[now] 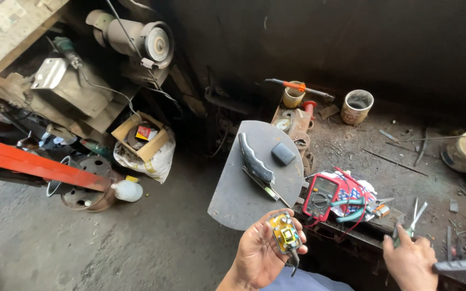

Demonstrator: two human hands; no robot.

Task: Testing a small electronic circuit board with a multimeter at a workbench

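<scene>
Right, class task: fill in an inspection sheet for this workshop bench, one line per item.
Surface: grey metal plate, dusty.
Job's things: yellow circuit board in left hand; pliers under right hand.
Clutter: red multimeter, black case, curved handle, two cups.
Hands: left holds board; right rests on pliers.
Cables: red meter leads; short black lead on board.
Surroundings: cardboard box, white jug, orange beam, concrete floor.

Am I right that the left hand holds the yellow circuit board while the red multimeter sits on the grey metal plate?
Not quite. The head view shows the left hand holding the yellow circuit board, but the red multimeter sits on the workbench beside the grey metal plate, not on it.
</scene>
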